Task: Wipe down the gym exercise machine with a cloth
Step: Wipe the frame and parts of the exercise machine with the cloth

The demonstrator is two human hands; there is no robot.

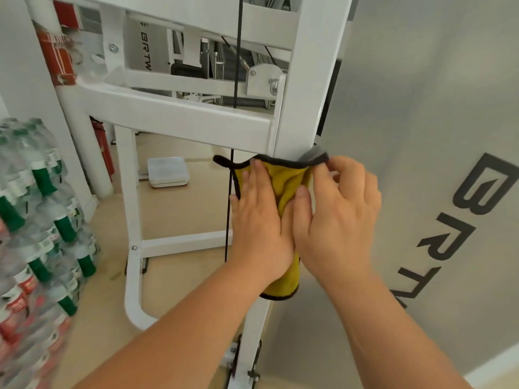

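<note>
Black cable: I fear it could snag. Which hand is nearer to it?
Left. The left hand lies flat on the yellow cloth, right beside the black cable; the right hand pinches the cloth's top edge farther over.

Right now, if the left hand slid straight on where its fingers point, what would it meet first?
The left hand lies flat on the yellow cloth, fingers pointing up the white post. Past the cloth's hem it would probably meet the horizontal crossbar where it joins the post.

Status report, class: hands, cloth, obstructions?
Left hand flat on yellow cloth against white post. Right hand pinches cloth's top edge. Black cable close beside left hand.
</note>
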